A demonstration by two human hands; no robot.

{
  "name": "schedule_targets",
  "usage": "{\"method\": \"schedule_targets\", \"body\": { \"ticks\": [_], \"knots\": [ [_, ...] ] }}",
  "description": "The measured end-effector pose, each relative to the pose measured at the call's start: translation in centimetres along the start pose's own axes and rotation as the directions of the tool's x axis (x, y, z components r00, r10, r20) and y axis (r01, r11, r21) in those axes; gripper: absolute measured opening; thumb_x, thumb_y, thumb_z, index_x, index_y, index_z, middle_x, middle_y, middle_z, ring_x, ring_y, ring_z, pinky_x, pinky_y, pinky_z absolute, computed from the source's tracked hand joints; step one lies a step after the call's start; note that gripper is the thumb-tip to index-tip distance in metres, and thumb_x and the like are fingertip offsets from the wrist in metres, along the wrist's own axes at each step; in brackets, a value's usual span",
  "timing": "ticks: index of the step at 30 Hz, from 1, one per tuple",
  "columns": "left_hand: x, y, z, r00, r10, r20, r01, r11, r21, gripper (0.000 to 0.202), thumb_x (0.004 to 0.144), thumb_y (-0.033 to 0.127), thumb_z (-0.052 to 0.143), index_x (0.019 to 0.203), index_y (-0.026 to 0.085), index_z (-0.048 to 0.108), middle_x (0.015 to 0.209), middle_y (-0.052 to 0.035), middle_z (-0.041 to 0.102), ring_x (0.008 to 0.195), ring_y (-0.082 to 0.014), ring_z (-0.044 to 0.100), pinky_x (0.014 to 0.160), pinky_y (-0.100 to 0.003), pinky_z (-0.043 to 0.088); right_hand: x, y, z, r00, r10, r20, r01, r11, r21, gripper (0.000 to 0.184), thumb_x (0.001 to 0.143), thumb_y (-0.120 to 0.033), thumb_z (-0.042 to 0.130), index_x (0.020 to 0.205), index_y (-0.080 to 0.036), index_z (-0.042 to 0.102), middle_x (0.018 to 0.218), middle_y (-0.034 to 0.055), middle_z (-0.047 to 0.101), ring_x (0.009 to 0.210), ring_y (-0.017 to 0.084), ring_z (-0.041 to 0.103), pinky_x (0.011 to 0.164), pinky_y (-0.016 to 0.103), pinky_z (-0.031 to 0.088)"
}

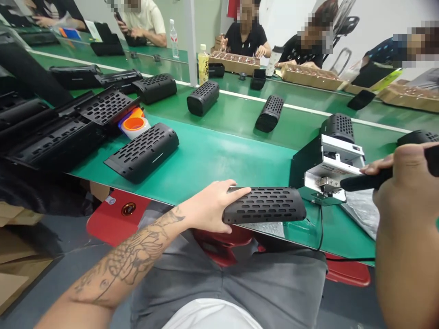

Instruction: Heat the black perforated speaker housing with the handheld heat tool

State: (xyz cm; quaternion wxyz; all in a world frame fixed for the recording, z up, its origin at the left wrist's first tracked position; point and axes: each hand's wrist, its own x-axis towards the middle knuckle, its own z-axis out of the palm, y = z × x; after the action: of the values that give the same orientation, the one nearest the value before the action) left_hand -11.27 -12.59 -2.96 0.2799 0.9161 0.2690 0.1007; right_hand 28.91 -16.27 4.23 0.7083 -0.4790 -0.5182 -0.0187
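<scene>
At the near edge of the bench [219,155], just above the lap: grips a black perforated shell [265,204] with the left hand [209,205], fingers laid over its top at the left end and thumb tucked beneath, so that the shell lies level, long side along the edge. Closes the right hand [404,183] in a fist round a black driver [363,181], index finger stretched along the shaft, tip pointed left. Rests that tip at the front of a small grey feeder box [325,176] just behind the shell's right end, with a black cable [320,228] running down off the bench.

Looks like the moment of loading the driver at the box while steadying the shell. Calls, for the next move, for a firm left grip and a short, straight carry of the tip from box to shell, clear of the cable.

Further out to the left: shows a second shell [144,153] lying flat, an orange roll [134,124] behind it, and a stack of the same black shells [61,132]. Beyond, on the middle of the bench: shows two more shells [203,98] [270,113] well apart. At the far side: shows a yellow bottle [203,64], cardboard trays [235,61], and other people seated at work.
</scene>
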Motion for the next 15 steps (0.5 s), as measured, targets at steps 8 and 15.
{"method": "schedule_targets", "body": {
  "ticks": [8,15],
  "knots": [
    [2.0,-2.3,2.3,0.908,-0.293,-0.300,0.260,0.954,-0.146,0.097,0.079,0.044,0.086,0.168,0.037,0.045,0.164,-0.0064,0.051,0.152,-0.0296,0.056,0.132,-0.041,0.047,-2.2,1.1,-1.8,0.987,0.102,0.121,-0.116,0.987,0.112,0.029,0.094,-0.024,0.082,0.080,-0.018,0.057,0.071,0.0041,0.058,0.060,0.021,0.062,0.060,0.042,0.056],
    [21.4,-3.4,3.4,0.776,-0.307,-0.551,0.189,0.947,-0.262,0.103,0.076,0.044,0.094,0.165,0.023,0.048,0.151,-0.0141,0.058,0.145,-0.0316,0.060,0.130,-0.045,0.045,-2.3,-0.7,-4.0,0.938,0.309,0.156,-0.337,0.919,0.207,0.048,0.088,-0.061,0.089,0.107,-0.024,0.066,0.076,0.0012,0.052,0.062,0.021,0.056,0.058,0.045,0.056]
  ]
}}
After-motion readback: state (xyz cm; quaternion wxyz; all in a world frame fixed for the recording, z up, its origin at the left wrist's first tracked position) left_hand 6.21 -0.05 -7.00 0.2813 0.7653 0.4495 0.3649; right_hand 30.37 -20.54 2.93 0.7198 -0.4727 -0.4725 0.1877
